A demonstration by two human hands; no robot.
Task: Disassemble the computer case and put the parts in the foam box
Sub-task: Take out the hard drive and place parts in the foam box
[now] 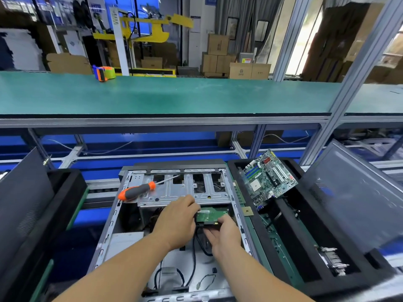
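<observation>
The open computer case point(113, 216) lies flat in front of me, its metal drive cage point(174, 188) at the far end. Below the cage sits a hard drive with a green circuit board point(210, 215). My left hand point(174, 223) grips the drive's left edge. My right hand point(224, 234) holds its near right corner, with black cables under the fingers. An orange and grey screwdriver point(137, 190) rests on the cage. To the right, the black foam box point(290, 243) holds a motherboard point(268, 175) leaning in a far slot.
A dark side panel point(357, 205) leans at the foam box's right. Another black foam tray and panel point(32, 214) stand at the left. A small square chip point(248, 211) lies on the foam box rim. A tape dispenser point(104, 73) sits on the green shelf behind.
</observation>
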